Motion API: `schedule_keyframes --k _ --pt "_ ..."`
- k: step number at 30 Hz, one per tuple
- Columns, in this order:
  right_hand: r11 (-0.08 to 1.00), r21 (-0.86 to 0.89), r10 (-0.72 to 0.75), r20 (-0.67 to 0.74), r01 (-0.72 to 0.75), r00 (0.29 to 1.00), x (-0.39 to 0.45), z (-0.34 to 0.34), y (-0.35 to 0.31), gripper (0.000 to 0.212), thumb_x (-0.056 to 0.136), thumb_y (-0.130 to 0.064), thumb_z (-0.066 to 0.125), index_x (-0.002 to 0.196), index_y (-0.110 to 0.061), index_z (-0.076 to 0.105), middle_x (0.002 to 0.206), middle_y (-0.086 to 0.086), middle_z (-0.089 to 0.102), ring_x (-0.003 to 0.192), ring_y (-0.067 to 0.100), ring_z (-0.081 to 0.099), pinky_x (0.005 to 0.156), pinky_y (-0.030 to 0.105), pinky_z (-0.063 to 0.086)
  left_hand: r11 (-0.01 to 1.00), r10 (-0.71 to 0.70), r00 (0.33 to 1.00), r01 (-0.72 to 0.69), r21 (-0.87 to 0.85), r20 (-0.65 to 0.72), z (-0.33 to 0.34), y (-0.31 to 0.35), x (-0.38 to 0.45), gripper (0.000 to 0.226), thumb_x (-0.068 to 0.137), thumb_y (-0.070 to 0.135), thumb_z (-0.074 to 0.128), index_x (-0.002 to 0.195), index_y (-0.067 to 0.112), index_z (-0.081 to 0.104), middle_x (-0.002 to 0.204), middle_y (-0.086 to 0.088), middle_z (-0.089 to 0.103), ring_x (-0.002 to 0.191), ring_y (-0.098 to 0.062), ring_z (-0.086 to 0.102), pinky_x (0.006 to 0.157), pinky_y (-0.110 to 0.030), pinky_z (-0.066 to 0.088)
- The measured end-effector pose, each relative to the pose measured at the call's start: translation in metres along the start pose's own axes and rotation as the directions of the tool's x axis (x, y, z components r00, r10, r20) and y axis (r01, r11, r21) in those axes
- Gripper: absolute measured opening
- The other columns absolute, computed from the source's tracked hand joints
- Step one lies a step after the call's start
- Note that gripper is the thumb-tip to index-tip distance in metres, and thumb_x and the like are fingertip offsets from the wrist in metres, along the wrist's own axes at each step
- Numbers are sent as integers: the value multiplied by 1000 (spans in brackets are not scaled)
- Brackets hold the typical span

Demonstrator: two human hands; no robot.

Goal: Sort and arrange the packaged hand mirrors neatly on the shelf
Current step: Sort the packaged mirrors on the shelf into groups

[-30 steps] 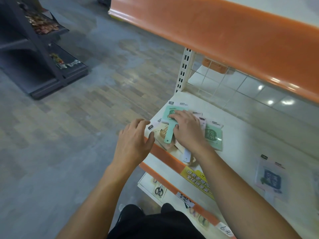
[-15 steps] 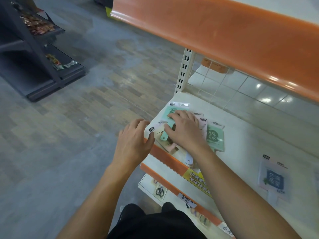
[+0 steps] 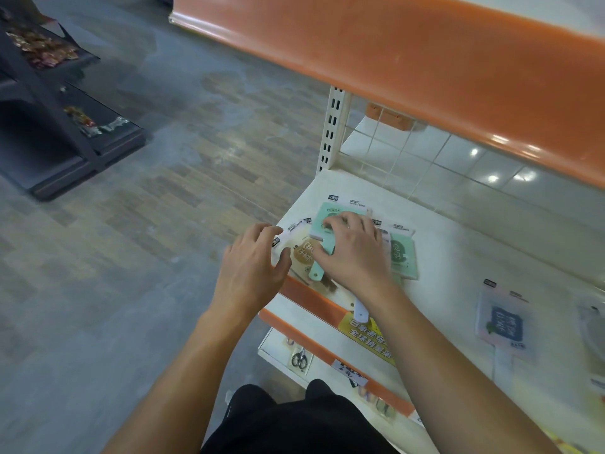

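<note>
A pile of packaged hand mirrors lies at the left end of the cream shelf [image 3: 458,244]. On top is a green hand mirror [image 3: 329,211], its handle pointing at me. My right hand [image 3: 353,253] grips it, fingers curled over its face and thumb at its neck. Under it sit a beige mirror [image 3: 302,252] and a second green mirror [image 3: 404,257]. My left hand [image 3: 252,270] rests at the shelf's left corner, fingers spread, thumb touching the beige pack. A pink mirror with a dark blue print [image 3: 504,322] lies alone to the right.
An orange-fronted upper shelf [image 3: 393,60] overhangs the work area. A slotted white upright [image 3: 330,132] stands at the back left, with wire grid behind. Scissors [image 3: 298,357] hang on the lower shelf. A dark rack [image 3: 49,109] stands across the aisle at left.
My right hand went from lying flat on the top green mirror to curling round it and turned it slightly. My left hand's fingers have spread at the shelf corner.
</note>
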State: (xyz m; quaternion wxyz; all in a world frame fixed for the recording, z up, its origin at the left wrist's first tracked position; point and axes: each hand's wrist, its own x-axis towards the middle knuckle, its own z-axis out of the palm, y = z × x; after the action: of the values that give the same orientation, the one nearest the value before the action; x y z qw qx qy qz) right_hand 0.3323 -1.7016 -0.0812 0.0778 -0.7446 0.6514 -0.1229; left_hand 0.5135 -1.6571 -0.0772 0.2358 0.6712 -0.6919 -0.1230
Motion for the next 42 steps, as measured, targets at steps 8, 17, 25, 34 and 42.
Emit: schedule_keyframes --k 8,17,25,34,42 --pt "1000 14 23 4 -23 1000 -2 -1 -5 51 87 -51 52 131 -26 52 144 2 41 136 26 27 115 46 21 1000 -3 1000 3 10 8 -1 2 -2 35 92 37 52 124 21 54 129 6 52 110 -20 54 90 -38 42" --pt "993 75 98 -36 -95 995 -10 -8 -10 50 92 -49 49 136 -26 49 145 0 41 139 25 28 115 45 24 998 34 999 -36 47 25 -3 0 -2 37 94 37 50 127 21 51 132 6 50 108 -20 56 88 -36 41" --pt "970 197 186 -232 -141 955 -37 -14 -7 39 89 -33 58 125 -18 61 135 2 51 131 24 40 109 44 32 980 200 979 -201 15 30 5 9 2 38 93 40 44 121 19 55 127 -1 56 106 -27 58 83 -41 43" --pt "939 187 331 -274 -287 903 -85 -15 13 40 87 -38 53 122 -20 60 130 1 54 125 24 46 101 45 40 927 374 924 -369 -64 81 22 34 -6 35 88 32 53 118 14 56 121 -6 58 101 -31 59 79 -43 47" --pt "905 149 426 -333 -399 841 -122 -21 42 37 85 -33 55 119 -19 62 127 2 56 120 27 50 95 44 44 894 443 889 -430 -125 113 39 71 -16 40 87 33 50 119 10 58 123 -10 57 106 -34 58 84 -48 48"
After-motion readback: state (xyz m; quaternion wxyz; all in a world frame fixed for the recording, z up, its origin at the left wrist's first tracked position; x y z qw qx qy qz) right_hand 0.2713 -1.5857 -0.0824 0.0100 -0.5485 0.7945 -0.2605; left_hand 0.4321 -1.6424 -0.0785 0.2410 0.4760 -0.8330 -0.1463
